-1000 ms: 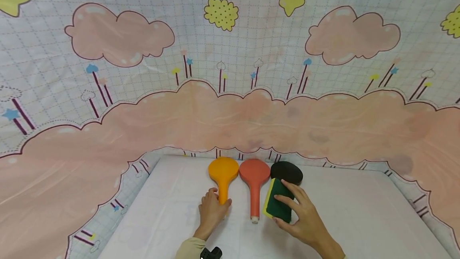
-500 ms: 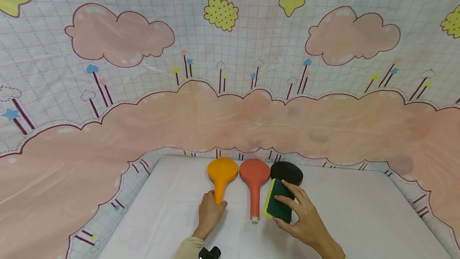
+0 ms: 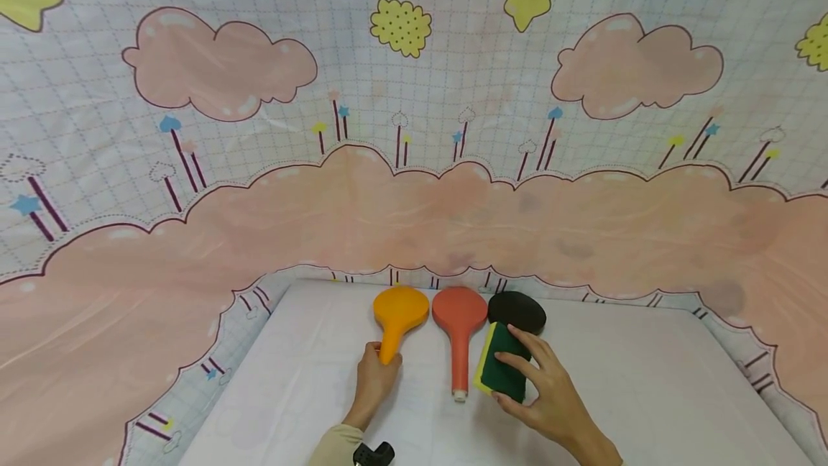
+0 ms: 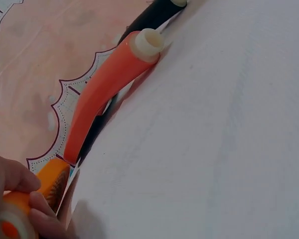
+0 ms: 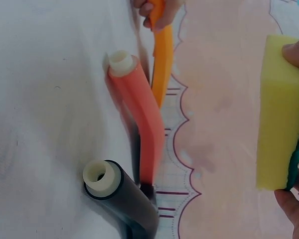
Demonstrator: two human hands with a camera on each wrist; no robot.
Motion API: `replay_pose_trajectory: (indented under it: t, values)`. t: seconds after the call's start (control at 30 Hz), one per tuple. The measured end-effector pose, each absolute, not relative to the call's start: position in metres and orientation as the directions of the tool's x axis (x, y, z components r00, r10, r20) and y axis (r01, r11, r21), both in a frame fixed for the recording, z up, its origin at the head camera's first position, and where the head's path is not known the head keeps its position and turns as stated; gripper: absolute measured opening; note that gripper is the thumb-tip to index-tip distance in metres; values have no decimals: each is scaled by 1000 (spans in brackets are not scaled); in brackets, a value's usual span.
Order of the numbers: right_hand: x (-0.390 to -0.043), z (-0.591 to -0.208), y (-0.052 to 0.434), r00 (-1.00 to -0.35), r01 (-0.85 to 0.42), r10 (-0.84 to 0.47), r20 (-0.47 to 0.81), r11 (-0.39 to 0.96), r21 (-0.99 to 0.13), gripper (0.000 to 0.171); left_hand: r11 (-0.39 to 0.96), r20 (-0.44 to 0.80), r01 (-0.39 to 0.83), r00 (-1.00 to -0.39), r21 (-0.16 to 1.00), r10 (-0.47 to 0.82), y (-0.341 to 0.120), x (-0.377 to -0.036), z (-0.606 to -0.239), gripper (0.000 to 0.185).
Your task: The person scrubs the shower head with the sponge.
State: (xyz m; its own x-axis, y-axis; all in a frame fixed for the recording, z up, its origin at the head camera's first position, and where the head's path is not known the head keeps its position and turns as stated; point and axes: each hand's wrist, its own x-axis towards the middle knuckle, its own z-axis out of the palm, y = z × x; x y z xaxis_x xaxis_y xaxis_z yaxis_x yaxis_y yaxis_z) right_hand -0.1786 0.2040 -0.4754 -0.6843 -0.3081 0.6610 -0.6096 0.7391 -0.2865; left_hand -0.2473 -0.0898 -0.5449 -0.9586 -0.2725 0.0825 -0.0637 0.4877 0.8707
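Observation:
Three shower heads lie side by side on the white table [image 3: 647, 394]: an orange-yellow one [image 3: 399, 313], a red one [image 3: 458, 329] and a black one [image 3: 517, 310]. My left hand [image 3: 376, 382] grips the handle of the orange-yellow shower head [image 4: 45, 181], lifting its handle end slightly. My right hand [image 3: 546, 394] holds a yellow and green sponge [image 3: 502, 364] above the black head's handle, thumb and fingers pinching its ends. The right wrist view shows the sponge [image 5: 279, 112] raised off the table, with the red head [image 5: 139, 112] and black handle [image 5: 122, 196] below.
A cartoon cloud-print cloth [image 3: 414, 193] hangs behind the table and drapes round its far and side edges. White tabletop extends left and right of the three shower heads.
My left hand has closed round the orange-yellow handle and shifted it slightly left and back. The right hand and sponge have stayed put.

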Motion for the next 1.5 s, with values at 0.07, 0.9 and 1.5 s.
replay_pose_trajectory:
  t: [0.07,0.9,1.5]
  values:
    - [-178,-475,205,-681,-613,-308,664,737,-286,55,477,87,-54,-959,877,-270,-90,-246,-547,43]
    - [-175,-456,207,-693,-568,-228,684,757,-323,60,361,237,196,-969,912,-73,-72,-214,-496,40]
    - [-193,-443,184,-595,-620,-179,783,723,-306,59,317,324,332,-943,888,81,-47,-198,-471,40]
